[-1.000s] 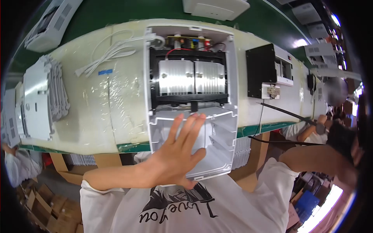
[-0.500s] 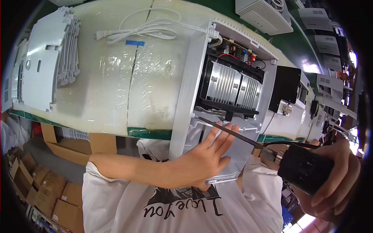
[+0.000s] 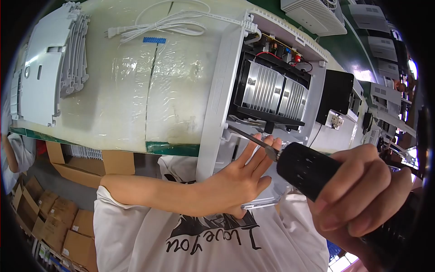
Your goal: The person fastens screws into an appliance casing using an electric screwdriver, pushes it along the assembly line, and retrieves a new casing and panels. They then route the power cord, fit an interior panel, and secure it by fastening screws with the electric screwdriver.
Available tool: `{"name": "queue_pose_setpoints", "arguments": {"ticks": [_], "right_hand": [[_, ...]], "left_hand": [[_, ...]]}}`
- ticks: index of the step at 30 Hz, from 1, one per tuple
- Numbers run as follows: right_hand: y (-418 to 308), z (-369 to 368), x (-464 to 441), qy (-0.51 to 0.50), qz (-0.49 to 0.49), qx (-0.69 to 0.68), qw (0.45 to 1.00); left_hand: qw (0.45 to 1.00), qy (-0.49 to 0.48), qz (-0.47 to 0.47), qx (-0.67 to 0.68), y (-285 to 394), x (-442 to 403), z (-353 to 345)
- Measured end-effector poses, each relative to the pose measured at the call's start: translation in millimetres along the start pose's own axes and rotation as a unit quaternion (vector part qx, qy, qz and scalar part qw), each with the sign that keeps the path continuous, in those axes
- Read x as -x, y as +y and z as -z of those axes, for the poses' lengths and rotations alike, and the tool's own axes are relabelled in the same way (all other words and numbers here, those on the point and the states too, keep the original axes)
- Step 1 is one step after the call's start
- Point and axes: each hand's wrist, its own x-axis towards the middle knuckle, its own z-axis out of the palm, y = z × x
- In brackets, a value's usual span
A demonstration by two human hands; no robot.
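Observation:
A white appliance housing (image 3: pixel 215 86) lies open-side up before me, with ribbed metal plates (image 3: pixel 265 88) in a black frame and wired parts (image 3: pixel 278 50) inside. My left hand (image 3: pixel 240 183) lies across its near end, fingers stretched out and touching the inside. In my right hand (image 3: pixel 362 190) is a black electric screwdriver (image 3: pixel 308 167), gripped around the body. Its long bit (image 3: pixel 253 138) slants left over my left fingertips. The bit's tip meets the inner left wall of the housing; any screw there is too small to make out.
A bundled white power cord (image 3: pixel 172 27) runs from the housing onto the plastic-covered table (image 3: pixel 176 90). Stacked white panels (image 3: pixel 43 68) stand at the left. A black panel (image 3: pixel 335 95) sits at the right. Cardboard boxes (image 3: pixel 81 170) are below the table edge, near another person's arm (image 3: pixel 10 154).
My right hand and the screwdriver have moved left, closer to the housing, and the bit lies steeper. My left hand stays almost in place. The whole view has shifted slightly.

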Motion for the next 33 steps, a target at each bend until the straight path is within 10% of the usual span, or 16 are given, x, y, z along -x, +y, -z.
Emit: {"name": "queue_pose_setpoints", "arguments": {"ticks": [9, 23, 26, 33], "right_hand": [[26.0, 2.1, -16.6, -0.171, 0.026, -0.018, 0.985], [-3.6, -29.2, -10.1, -0.228, -0.119, 0.073, 0.964], [-3.2, -41.1, -4.3, -0.171, -0.157, 0.053, 0.971], [6.2, -41.1, -7.6, -0.173, -0.179, 0.024, 0.968]], "left_hand": [[0.997, 0.031, -0.013, -0.074, 1.2, 5.3, -11.0], [0.981, 0.158, 0.008, 0.117, 1.4, 6.7, -47.4], [0.982, 0.007, 0.008, 0.190, -2.7, 12.8, -25.2], [0.994, 0.056, -0.041, 0.081, -3.2, 11.2, -28.4]]}}
